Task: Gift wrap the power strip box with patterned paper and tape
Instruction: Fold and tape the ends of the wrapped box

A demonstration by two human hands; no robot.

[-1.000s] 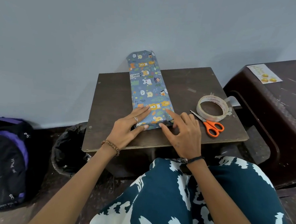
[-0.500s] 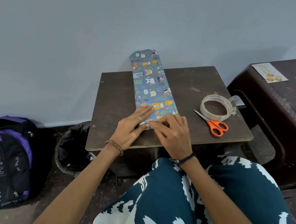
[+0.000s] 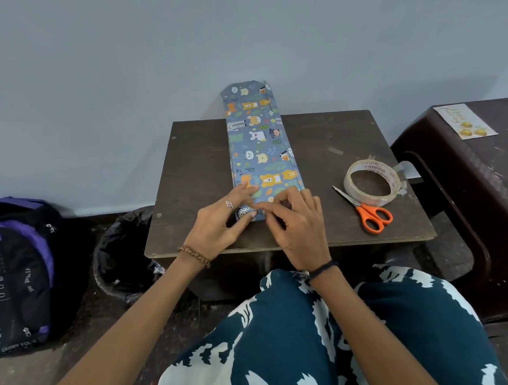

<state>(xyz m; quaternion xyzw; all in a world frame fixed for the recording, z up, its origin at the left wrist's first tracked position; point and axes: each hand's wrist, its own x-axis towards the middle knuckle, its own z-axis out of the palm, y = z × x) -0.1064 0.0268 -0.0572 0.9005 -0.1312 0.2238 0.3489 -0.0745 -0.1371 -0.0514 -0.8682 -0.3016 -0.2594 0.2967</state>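
The wrapped box [image 3: 260, 150] lies lengthwise on the small brown table [image 3: 194, 170], running from about 6 o'clock near the person to 12 o'clock at the wall, its far end poking past the table's back edge with the paper there folded into a point. Its near end sits between the two hands. The left hand [image 3: 219, 224] rests at the box's 7 o'clock corner, fingers spread, with fingertips [image 3: 251, 187] flat on the paper's top and the thumb pressed along the near end flap. The right hand [image 3: 297, 225] comes in from 5 o'clock, fingers curled and pinching the loose paper at the near end; the two hands touch at the middle of that end. Whether the right hand has the flap fully clamped cannot be told, since its own knuckles hide the fold.

The near end of the box stops short of the table's front edge, leaving a strip of bare wood under the hands. At 3 o'clock from the box, well apart from it, the roll of tape [image 3: 372, 182] lies flat, with a loose tab sticking out, and the orange scissors [image 3: 365, 210] touch its near side, blades pointing to 10 o'clock. Bare tabletop lies open at 9 o'clock of the box. A dark bin [image 3: 122, 258] and a backpack [image 3: 9, 274] sit on the floor at 8 o'clock; a dark brown stool [image 3: 472, 189] stands at 3 o'clock beyond the table.
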